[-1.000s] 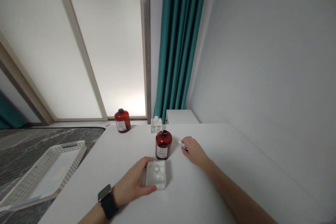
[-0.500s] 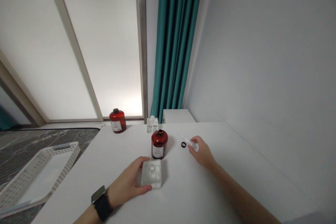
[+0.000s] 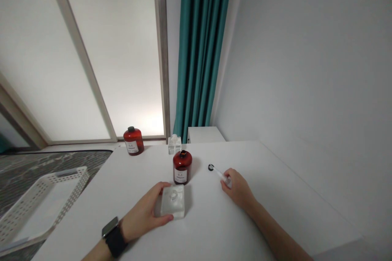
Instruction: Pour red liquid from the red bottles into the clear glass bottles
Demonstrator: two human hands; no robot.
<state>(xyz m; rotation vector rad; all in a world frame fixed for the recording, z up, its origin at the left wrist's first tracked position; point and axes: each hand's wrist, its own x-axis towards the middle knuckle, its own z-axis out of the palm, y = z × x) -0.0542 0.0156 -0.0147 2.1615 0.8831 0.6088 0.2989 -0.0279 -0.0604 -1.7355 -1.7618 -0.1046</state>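
From the head view, our left hand (image 3: pixel 142 208) lies spread wide against the side of a clear square glass block (image 3: pixel 173 201), which rests on a white tabletop (image 3: pixel 290 195); a black-strapped wristwatch (image 3: pixel 114 236) sits on the wrist behind it. Our right hand (image 3: pixel 240 189) closes in a narrow pinch on a slim clear tube (image 3: pixel 220 174); its far end reaches a small black ring (image 3: pixel 211 167) lying on the table, though we cannot tell if they touch. Ahead of and between our hands stands a round dark-red bottle with a white label (image 3: pixel 182 167); farther ahead of them are a second dark-red bottle with a black cap (image 3: pixel 133 140) and a smaller clear glass block (image 3: pixel 174 144). Left of our left hand, a white lattice-sided plastic tray (image 3: pixel 43 208) sits lower than the table; well ahead of our right hand, a teal curtain (image 3: pixel 200 40) hangs beyond a low white cabinet (image 3: pixel 202 134).
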